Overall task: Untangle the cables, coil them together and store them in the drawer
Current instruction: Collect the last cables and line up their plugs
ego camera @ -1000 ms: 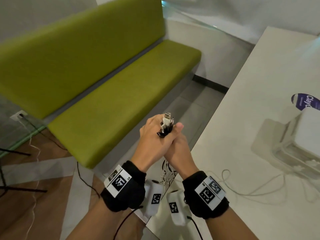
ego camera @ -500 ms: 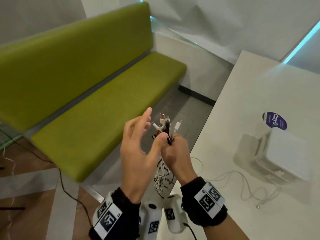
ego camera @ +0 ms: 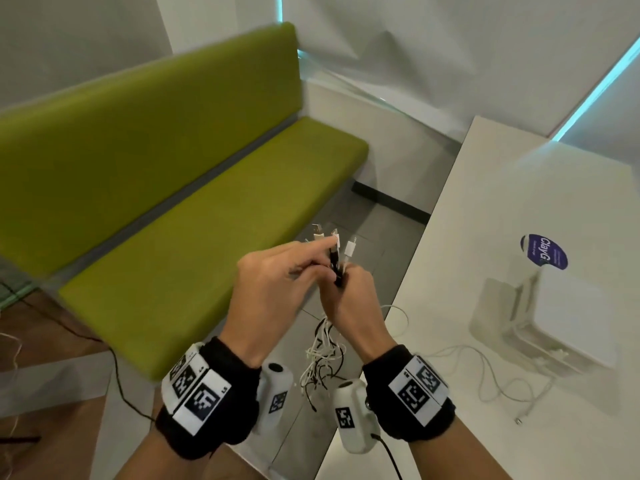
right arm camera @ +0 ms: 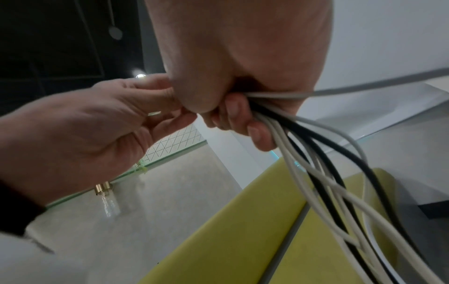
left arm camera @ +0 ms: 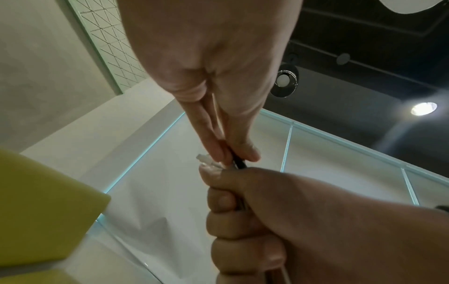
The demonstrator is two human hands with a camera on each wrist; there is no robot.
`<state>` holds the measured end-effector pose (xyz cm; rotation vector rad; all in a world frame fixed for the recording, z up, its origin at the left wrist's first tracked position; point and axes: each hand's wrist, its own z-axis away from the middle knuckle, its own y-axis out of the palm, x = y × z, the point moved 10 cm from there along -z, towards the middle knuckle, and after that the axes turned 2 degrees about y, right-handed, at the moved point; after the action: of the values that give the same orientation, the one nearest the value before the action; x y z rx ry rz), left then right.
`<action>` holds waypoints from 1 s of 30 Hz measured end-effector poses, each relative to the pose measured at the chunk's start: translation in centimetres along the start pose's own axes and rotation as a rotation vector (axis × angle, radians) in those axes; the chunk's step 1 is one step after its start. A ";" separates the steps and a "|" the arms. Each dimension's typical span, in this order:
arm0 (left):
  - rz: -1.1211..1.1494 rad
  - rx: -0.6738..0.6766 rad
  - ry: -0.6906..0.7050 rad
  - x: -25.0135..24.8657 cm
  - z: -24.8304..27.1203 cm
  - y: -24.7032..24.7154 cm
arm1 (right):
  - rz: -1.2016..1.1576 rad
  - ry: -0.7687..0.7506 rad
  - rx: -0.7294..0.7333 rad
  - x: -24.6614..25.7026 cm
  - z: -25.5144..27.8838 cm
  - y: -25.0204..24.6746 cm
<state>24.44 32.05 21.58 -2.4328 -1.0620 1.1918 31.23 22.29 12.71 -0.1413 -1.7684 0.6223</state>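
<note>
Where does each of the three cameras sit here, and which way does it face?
Head: worn on the head, looking forward and down at both hands, the wristbands, the green bench and the white table.
Left wrist: looks up along the left hand, whose fingers pinch a black plug; the right hand is below, the ceiling beyond.
Right wrist: looks up along the right hand gripping the cables; the left hand reaches in.
Shared: all three show both hands meeting at the cables and the bench.
</note>
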 end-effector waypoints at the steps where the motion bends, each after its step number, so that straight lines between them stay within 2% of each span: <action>1: 0.019 -0.001 -0.010 0.0 -0.2 -0.2 | 0.006 -0.005 -0.006 0.2 -0.2 0.1; 2: 0.072 -0.005 -0.059 0.5 -0.3 -0.3 | 0.015 0.005 -0.017 0.4 -0.4 0.0; 4: 0.252 -0.002 -0.278 2.6 0.0 0.1 | 0.015 0.044 -0.032 0.4 -0.6 -0.2; 6: 0.314 0.030 -0.454 4.7 0.8 1.2 | 0.041 0.033 -0.042 0.6 -0.5 0.0; 10: 0.189 0.006 -0.501 5.7 1.5 1.6 | 0.151 -0.041 -0.098 0.4 -0.2 0.6; 14: 0.313 -0.021 -0.589 6.4 2.0 1.9 | 0.105 -0.011 -0.101 -0.1 -0.2 0.6; 22: 0.350 0.005 -0.538 5.9 1.6 2.2 | 0.008 0.128 -0.077 -1.0 -0.2 0.6; 25: 0.187 0.027 -0.425 5.1 0.8 1.5 | 0.024 0.192 -0.097 -2.0 -0.3 0.4; 27: 0.099 0.109 -0.302 4.0 -0.2 1.9 | 0.031 0.218 -0.091 -2.5 -0.3 0.7; 30: 0.110 0.277 -0.194 3.2 -0.7 4.4 | 0.023 0.201 -0.009 -2.3 0.3 1.7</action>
<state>28.46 31.25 17.98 -2.2208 -0.7571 1.5249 31.24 22.68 9.83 -0.2232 -1.5772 0.5953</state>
